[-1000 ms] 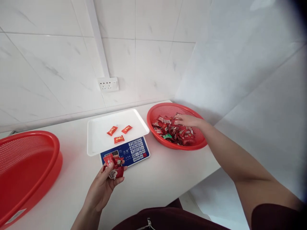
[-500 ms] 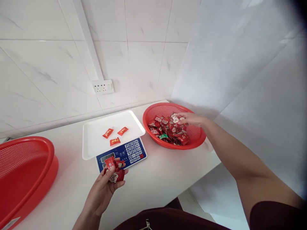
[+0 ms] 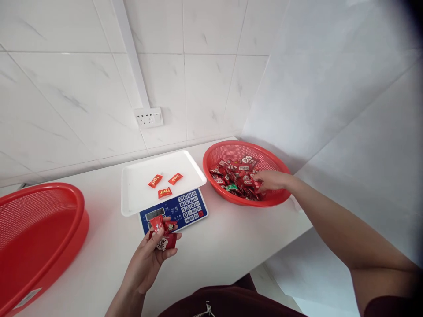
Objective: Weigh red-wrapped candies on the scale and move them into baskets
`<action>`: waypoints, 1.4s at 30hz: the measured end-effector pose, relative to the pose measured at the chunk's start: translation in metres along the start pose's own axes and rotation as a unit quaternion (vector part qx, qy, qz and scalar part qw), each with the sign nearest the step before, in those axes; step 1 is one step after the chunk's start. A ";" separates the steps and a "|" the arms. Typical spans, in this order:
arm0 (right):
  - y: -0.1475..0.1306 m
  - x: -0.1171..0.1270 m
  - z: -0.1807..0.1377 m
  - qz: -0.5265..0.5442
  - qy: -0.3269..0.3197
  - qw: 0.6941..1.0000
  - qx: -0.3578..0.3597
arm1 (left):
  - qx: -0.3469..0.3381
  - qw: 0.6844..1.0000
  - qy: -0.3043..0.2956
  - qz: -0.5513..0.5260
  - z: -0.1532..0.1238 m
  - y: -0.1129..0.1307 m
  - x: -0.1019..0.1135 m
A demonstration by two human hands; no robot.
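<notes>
My left hand (image 3: 150,253) is closed around a few red wrapped candies (image 3: 166,241), held in front of the blue scale (image 3: 172,210). My right hand (image 3: 271,180) reaches into the red basket (image 3: 211,182) on the right, its fingertips down among many small red candy packets (image 3: 239,176). Whether those fingers grip a packet is hidden. One green packet (image 3: 231,187) lies near the front of the pile. On the scale's white tray (image 3: 132,187) rest three red wrapped candies (image 3: 165,193), apart from one another.
A larger red basket (image 3: 71,229) stands at the left of the white table (image 3: 211,255). The tiled wall behind carries a socket (image 3: 148,117). A grey-white wall (image 3: 346,110) closes off the right side.
My right hand has moved toward the front of the basket and dug deeper into the packets. My left hand keeps its candies. The whole view has shifted slightly.
</notes>
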State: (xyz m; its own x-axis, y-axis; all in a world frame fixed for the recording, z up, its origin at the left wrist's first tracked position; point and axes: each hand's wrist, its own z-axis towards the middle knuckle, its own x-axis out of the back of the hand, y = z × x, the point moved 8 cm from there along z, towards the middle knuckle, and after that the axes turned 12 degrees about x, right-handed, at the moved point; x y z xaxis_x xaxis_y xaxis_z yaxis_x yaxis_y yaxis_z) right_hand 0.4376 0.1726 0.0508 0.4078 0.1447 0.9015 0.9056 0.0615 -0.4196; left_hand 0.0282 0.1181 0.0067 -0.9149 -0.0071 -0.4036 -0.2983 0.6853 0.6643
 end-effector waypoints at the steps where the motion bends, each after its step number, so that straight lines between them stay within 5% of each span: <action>1: -0.001 0.005 0.002 -0.005 -0.005 1.000 -0.002 | 0.000 1.000 -0.002 -0.001 0.000 0.000 0.000; 6: -0.035 0.034 0.015 0.009 0.051 0.999 0.003 | 0.003 1.000 0.001 -0.018 0.000 -0.003 0.004; 11: -0.118 0.021 0.045 0.294 0.049 0.950 0.095 | 0.004 1.000 -0.010 -0.014 -0.001 -0.004 0.002; 14: -0.143 0.024 0.066 0.364 0.052 0.923 0.114 | -0.001 1.000 -0.007 -0.009 -0.003 -0.002 0.003; 19: -0.092 0.031 0.081 0.101 0.018 0.993 0.052 | -0.005 1.000 0.004 -0.012 -0.002 -0.004 0.016; 24: 0.003 0.001 0.054 0.055 -0.091 0.992 -0.066 | -0.002 1.000 0.019 -0.005 0.004 -0.007 0.027; 28: 0.047 -0.017 0.027 0.082 -0.135 0.978 -0.137 | 0.002 1.000 -0.005 0.008 0.007 -0.006 0.014; 34: 0.053 -0.026 0.020 0.127 -0.169 0.972 -0.108 | 0.006 0.999 -0.033 0.006 0.005 -0.007 -0.006; 42: 0.042 -0.037 0.033 0.178 -0.154 0.970 -0.055 | 0.014 1.000 -0.004 0.003 0.006 -0.009 0.006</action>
State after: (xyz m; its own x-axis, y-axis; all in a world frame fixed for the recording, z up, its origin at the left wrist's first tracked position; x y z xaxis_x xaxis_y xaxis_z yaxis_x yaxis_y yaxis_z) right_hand 0.4566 0.2025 -0.0037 0.6576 0.4270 0.6207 0.7282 -0.1488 -0.6690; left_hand 0.0272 0.1160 -0.0054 -0.9143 0.0032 -0.4051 -0.2849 0.7058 0.6486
